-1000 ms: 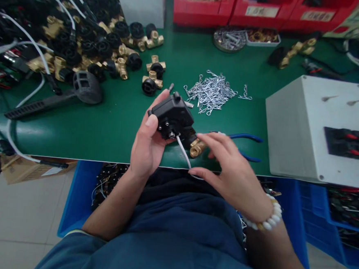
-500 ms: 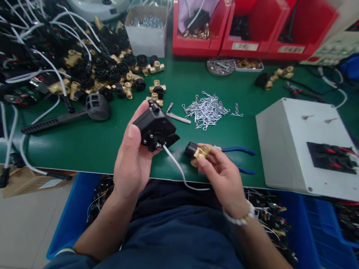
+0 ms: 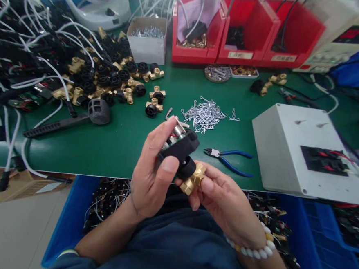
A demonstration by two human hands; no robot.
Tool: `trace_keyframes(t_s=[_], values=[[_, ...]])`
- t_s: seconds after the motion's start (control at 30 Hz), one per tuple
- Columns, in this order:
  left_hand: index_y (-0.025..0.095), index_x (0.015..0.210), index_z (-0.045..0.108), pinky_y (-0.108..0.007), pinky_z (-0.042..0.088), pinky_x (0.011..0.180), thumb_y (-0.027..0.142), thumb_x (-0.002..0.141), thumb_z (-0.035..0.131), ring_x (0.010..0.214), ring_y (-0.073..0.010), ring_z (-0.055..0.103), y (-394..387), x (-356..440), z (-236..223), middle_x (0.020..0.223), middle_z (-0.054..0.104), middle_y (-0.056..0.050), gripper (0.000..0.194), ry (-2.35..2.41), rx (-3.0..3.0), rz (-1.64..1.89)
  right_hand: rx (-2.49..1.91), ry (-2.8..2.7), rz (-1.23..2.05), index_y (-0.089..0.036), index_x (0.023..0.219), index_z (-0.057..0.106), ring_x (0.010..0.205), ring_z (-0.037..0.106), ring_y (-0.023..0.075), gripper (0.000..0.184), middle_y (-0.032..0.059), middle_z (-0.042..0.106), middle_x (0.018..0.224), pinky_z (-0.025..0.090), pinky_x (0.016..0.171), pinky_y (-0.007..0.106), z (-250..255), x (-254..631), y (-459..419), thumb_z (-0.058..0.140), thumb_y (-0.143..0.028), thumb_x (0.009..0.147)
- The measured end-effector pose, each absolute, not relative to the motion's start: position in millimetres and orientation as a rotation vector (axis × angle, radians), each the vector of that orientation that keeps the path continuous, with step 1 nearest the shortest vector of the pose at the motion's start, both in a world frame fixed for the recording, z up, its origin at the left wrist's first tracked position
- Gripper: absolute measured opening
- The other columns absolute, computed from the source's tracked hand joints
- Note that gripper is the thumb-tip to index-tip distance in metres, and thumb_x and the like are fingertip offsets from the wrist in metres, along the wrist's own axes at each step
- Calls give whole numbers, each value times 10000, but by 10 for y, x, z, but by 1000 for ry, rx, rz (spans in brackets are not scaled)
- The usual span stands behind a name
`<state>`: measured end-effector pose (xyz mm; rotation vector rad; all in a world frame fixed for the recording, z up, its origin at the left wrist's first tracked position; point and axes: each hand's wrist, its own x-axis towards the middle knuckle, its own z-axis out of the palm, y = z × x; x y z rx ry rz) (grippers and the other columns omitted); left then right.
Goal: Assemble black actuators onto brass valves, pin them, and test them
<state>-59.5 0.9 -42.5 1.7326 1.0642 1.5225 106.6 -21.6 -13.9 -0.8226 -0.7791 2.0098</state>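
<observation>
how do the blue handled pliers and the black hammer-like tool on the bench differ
The pliers have two blue handles, spread apart; the hammer-like tool has a single black, ribbed handle. The pliers end in narrow metal jaws, the hammer-like tool in a bulky, rounded head. The pliers lie right of the hands, handles pointing right; the hammer-like tool lies left of them, its handle pointing left. Both lie on the green bench top.

A workshop bench (image 3: 116, 154) at an assembly site holds heaped brass fittings (image 3: 128, 96), a pile of wire clips (image 3: 204, 115) and blue-handled pliers (image 3: 233, 153). Red parts bins (image 3: 197, 56) line the far side, beside an instrument with a lit red display (image 3: 357, 35).
</observation>
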Motion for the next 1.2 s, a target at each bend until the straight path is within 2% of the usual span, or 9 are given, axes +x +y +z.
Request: trace_keyframes(t_s=[0.13, 0.27, 0.4, 0.47, 0.63, 0.77, 0.9, 1.07, 1.2], values=[[317, 1557, 400, -443, 403, 1220, 414, 1052, 447, 1447, -270, 488, 22, -593, -378, 1556, 526, -27, 517, 1079, 1844, 1522, -906, -805, 1790, -210, 1143, 622, 667, 648, 36, 323, -24, 706, 861, 543, 653, 131, -135, 994, -283, 773, -322, 880], [322, 1582, 342, -450, 419, 1210, 446, 1053, 439, 1461, -275, 477, 43, -618, -374, 1581, 495, -46, 551, 1091, 1907, 1415, -937, -820, 1696, -201, 1145, 611, 645, 649, 50, 364, -15, 723, 856, 551, 640, 152, -162, 956, -280, 785, -352, 863], [283, 1613, 244, -524, 395, 1217, 620, 900, 645, 1511, -355, 380, 5, -608, -368, 1661, 335, -132, 885, 1192, 2057, 1279, -1010, -735, 1692, -190, 1121, 622, 617, 601, 56, 398, 40, 756, 914, 523, 607, 167, -158, 1004, -218, 762, -458, 862], [258, 1592, 285, -513, 454, 1169, 609, 830, 739, 1470, -354, 423, -20, -572, -352, 1603, 388, -165, 954, 1298, 2155, 1276, -1061, -729, 1655, -197, 1104, 619, 634, 595, 66, 428, 51, 761, 908, 498, 579, 160, -154, 1027, -209, 773, -496, 839], [247, 1499, 389, -438, 563, 1047, 413, 812, 786, 1277, -272, 563, -52, -483, -308, 1378, 535, -124, 811, 1385, 2107, 1342, -1122, -928, 1529, -231, 1070, 622, 642, 605, 86, 397, 19, 737, 852, 510, 584, 182, -183, 1069, -214, 779, -507, 832], [241, 1434, 427, -421, 590, 985, 231, 721, 771, 1246, -268, 561, -98, -445, -294, 1349, 517, -101, 792, 1333, 1965, 1366, -1181, -1122, 1110, -266, 1176, 635, 983, 669, 167, 381, 64, 691, 1080, 583, 860, 294, -265, 1129, -104, 617, -565, 941], [245, 1454, 405, -445, 578, 1024, 275, 741, 807, 1266, -272, 538, -165, -391, -282, 1360, 492, -110, 819, 1254, 1922, 1315, -1209, -1348, 787, -290, 1328, 579, 1238, 600, 243, 499, 103, 603, 1329, 547, 1008, 413, -307, 1141, 35, 317, -596, 1034], [236, 1475, 403, -484, 585, 1022, 309, 761, 799, 1238, -297, 547, -201, -335, -243, 1312, 493, -122, 820, 1188, 1958, 1238, -1311, -1449, 737, -265, 1358, 564, 1192, 620, 277, 644, 123, 571, 1366, 582, 875, 398, -194, 1053, 74, 194, -660, 1008], [285, 1446, 452, -463, 629, 918, 368, 729, 836, 1083, -279, 587, -220, -289, -233, 1217, 526, -97, 817, 1190, 1937, 1285, -1274, -1223, 837, -235, 1066, 609, 1036, 654, 265, 545, 137, 639, 1129, 586, 838, 414, -73, 997, 100, 203, -594, 1011]])
